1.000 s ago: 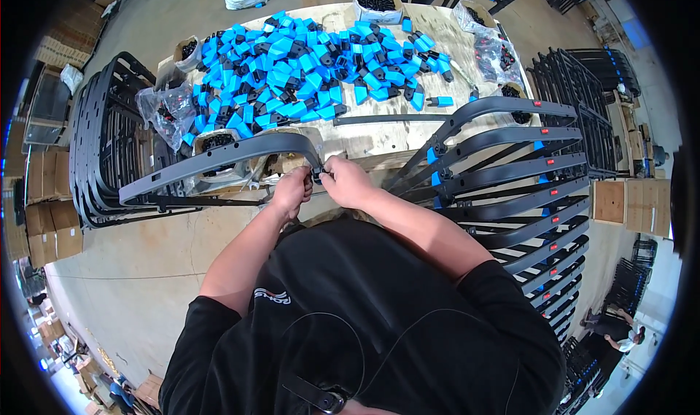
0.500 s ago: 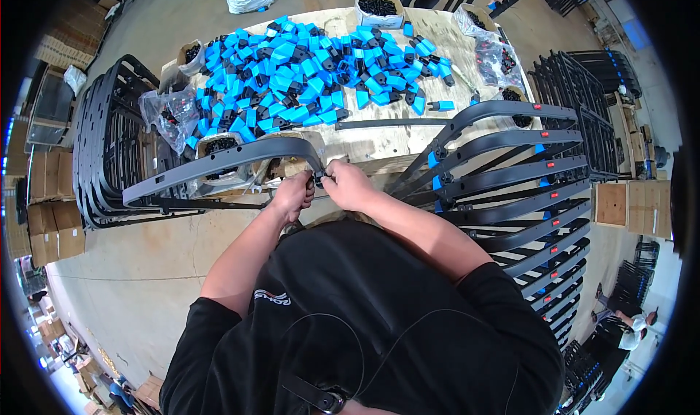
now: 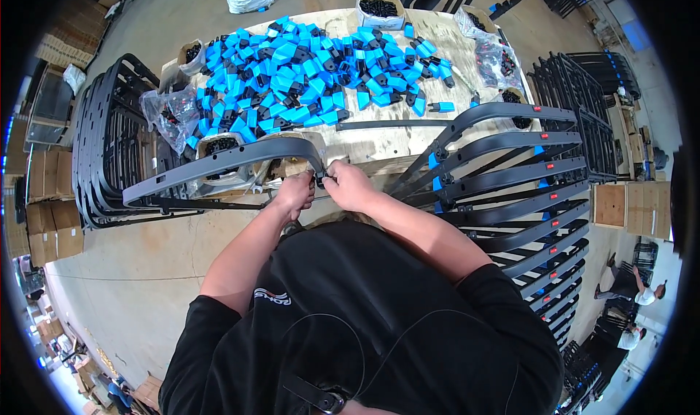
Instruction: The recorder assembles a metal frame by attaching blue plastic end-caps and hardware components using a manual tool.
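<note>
A black curved metal frame (image 3: 211, 161) lies across the table's near edge, and its bent end comes down in front of me. My left hand (image 3: 296, 195) is closed just left of that end; what its fingers hold is hidden. My right hand (image 3: 350, 187) is closed too, its thumb and fingers pressed on the frame's end from the right. A small dark part shows between the hands, too small to make out. Beyond them, a large heap of blue and black plastic pieces (image 3: 292, 79) covers much of the wooden table (image 3: 379, 139).
Stacked black frames with red marks (image 3: 510, 171) stand close on my right, more frames (image 3: 109, 145) on the left. Boxes of small black parts (image 3: 379, 8) and plastic bags (image 3: 169, 116) sit around the table. Cartons (image 3: 55, 225) are piled at far left. People (image 3: 645, 296) stand at far right.
Both my hands stay almost in place at the frame's end. The people at far right have shifted, and the hand beyond the table's far edge has gone from view.
</note>
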A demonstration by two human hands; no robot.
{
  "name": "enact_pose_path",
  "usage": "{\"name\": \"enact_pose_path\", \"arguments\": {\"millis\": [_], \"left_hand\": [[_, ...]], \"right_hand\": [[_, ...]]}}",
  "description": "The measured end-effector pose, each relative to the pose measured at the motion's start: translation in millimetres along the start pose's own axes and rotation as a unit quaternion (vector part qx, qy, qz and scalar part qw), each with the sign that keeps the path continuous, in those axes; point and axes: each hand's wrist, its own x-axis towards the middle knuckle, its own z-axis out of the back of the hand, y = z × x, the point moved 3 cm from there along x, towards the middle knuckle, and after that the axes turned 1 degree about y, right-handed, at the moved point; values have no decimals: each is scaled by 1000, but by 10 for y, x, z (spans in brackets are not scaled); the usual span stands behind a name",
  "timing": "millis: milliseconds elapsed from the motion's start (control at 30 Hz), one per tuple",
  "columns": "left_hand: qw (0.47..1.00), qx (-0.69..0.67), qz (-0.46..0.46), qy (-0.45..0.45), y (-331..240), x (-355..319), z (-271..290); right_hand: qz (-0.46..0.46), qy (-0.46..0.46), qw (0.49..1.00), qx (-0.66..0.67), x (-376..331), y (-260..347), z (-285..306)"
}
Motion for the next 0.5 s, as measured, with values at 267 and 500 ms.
{"name": "enact_pose_path", "arguments": {"millis": [267,500], "left_hand": [[992,40,-114,-42,-1,-95,-17],[990,63,-118,-32,-36,-139,-48]], "right_hand": [[7,-1,1000,-3,-18,15,17],[1,3,1000,-5,-10,-7,21]]}}
